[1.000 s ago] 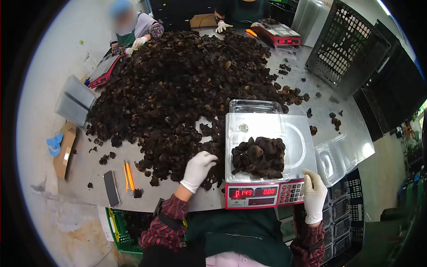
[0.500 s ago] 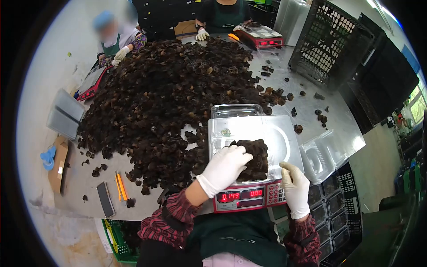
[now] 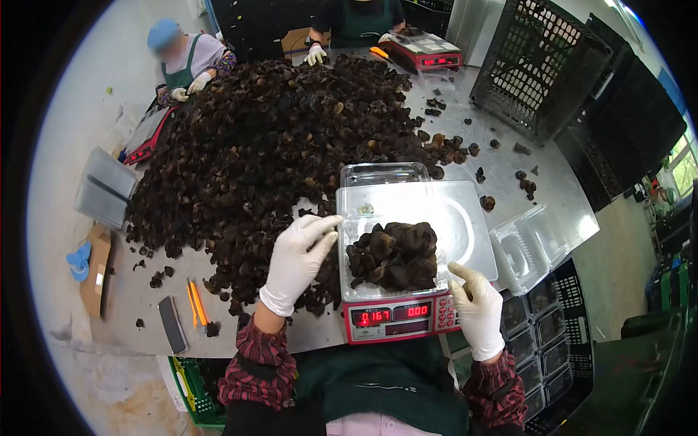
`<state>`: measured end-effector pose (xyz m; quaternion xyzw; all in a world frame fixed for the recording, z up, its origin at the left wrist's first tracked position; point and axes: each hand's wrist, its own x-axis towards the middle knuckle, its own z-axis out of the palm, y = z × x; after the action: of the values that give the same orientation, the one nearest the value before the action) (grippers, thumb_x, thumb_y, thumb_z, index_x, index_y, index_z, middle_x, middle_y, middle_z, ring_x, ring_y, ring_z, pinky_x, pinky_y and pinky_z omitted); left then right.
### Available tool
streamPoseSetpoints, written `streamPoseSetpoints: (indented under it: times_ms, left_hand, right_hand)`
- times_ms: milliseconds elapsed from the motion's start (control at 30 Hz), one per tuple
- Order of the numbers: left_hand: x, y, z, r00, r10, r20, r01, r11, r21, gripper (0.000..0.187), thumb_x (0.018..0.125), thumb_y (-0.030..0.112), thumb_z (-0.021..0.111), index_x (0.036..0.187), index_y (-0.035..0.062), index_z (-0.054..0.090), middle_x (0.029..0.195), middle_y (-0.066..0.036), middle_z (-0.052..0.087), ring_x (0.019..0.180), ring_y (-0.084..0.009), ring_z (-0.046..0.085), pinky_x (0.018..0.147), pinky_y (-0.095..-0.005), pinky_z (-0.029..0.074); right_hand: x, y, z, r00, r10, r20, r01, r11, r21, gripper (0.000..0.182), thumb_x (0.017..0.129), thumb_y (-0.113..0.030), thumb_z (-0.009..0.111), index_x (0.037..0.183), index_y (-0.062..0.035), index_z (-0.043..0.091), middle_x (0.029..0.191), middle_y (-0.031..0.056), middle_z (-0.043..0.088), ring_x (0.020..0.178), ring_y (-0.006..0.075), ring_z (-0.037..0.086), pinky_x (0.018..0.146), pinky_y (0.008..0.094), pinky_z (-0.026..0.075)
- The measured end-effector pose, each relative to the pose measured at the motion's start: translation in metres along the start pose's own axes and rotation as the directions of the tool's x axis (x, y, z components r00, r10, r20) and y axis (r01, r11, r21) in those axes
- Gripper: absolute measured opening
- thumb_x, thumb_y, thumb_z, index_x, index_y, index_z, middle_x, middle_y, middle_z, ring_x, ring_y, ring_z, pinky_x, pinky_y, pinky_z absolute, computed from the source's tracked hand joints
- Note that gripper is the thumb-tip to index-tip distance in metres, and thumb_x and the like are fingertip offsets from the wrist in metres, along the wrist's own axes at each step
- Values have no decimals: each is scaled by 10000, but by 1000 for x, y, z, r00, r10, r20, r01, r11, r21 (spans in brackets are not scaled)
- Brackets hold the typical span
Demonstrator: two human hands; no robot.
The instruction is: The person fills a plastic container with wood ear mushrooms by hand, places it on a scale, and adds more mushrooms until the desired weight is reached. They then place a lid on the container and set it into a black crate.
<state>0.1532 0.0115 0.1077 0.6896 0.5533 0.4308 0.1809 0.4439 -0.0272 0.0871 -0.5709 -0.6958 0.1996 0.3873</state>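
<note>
Clear plastic box point(image 3: 371, 296): lower centre, likely flimsy; hold the sides!
Dark fungus point(image 3: 393, 256): probably soft, light; cup it!
Left hand point(image 3: 299, 258): open!
Right hand point(image 3: 478, 309): half-open, empty!

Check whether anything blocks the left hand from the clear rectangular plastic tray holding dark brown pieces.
Nothing visible does: the white-gloved left hand is close beside the left edge of the clear plastic tray, though whether they touch is unclear.

White gloves point(image 3: 297, 258). Red sleeves point(image 3: 256, 363) with wavy black stripes. Dark brown mushrooms point(image 3: 254, 138). A red and silver scale point(image 3: 469, 247) with bright red numbers point(image 3: 375, 317). A dark green apron point(image 3: 382, 378).
</note>
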Motion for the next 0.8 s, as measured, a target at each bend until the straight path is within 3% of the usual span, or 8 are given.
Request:
streamPoseSetpoints:
  times_ms: [100,167,233,367,500,667,767,800]
  left_hand:
    - [-3,14,11,977,214,-22,-212,974,75,246,782,2,670,1025,39,690,926,-96,655,828,-222,622,707,-297,493]
    - [-4,35,20,924,374,82,-380,922,78,223,766,76,699,987,51,692,1008,-96,665,886,-259,627,821,-364,489]
    - [-8,41,48,817,553,163,-572,814,101,241,785,131,690,1011,50,675,1066,-84,657,994,-245,604,926,-401,441]
    - [-6,27,86,801,502,328,-594,738,320,255,845,216,627,1042,56,655,1153,-63,625,1162,-216,524,1055,-430,321]
    - [3,34,52,849,504,156,-520,850,83,246,815,194,667,1032,76,665,1162,-76,608,1115,-260,552,975,-408,405]
    - [17,-40,-7,977,195,-91,-166,952,257,158,809,107,637,948,44,680,943,-98,666,903,-284,608,805,-374,482]
    - [15,-122,-24,992,-100,-71,121,904,409,185,797,141,646,967,80,686,887,-100,638,889,-294,609,775,-379,491]
    - [13,-133,-24,993,-114,25,86,860,503,184,783,145,660,957,92,686,887,-98,632,886,-292,609,774,-378,495]
  right_hand:
    - [5,-10,4,996,-84,14,84,996,-37,281,842,-27,664,1122,-29,645,647,17,521,563,57,477,531,222,420]
    - [13,-16,11,996,-77,46,82,990,-114,244,808,-144,716,1017,-44,640,695,95,572,568,235,560,533,360,448]
    - [27,-7,29,988,-153,24,155,964,-216,214,807,-168,711,957,-45,621,711,108,584,594,274,573,550,380,456]
    - [44,7,48,977,-211,27,203,889,-411,188,821,-208,682,847,-46,590,751,140,610,678,346,605,591,408,482]
    - [34,-5,25,996,78,-50,-79,997,-19,166,848,-92,662,992,-9,648,845,140,654,673,240,626,627,332,494]
    - [12,13,7,970,190,-154,-178,980,88,138,909,-44,580,1021,10,641,759,83,613,531,105,530,523,248,442]
    - [6,24,2,944,288,-160,-256,947,195,135,935,-53,552,1012,24,633,705,49,582,491,67,498,482,222,422]
    - [4,27,1,937,318,-147,-282,933,223,135,938,-54,549,1008,27,630,701,47,580,492,68,499,478,224,420]
